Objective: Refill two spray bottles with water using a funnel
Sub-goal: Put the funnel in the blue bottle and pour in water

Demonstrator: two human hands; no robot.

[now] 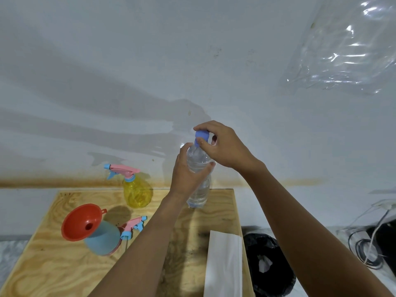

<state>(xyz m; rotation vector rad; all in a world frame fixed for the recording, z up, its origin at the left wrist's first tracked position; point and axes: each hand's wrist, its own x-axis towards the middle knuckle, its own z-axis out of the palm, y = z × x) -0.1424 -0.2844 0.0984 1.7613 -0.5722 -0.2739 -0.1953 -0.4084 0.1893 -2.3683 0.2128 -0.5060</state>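
The left hand (188, 174) is wrapping the water bottle (199, 179) above the table (192, 232); the right hand (222, 144) is pinching its cap (201, 135). The thin, nearly full bottle probably dents easily: grip the upper body lightly.

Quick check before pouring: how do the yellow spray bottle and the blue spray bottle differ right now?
The yellow spray bottle still wears its pink trigger head; the blue spray bottle has its head off, lying beside it. The blue one carries the red funnel in its neck; the yellow one has none. The yellow one stands at the back of the wooden table, the blue one nearer. Both stand left of the hands.
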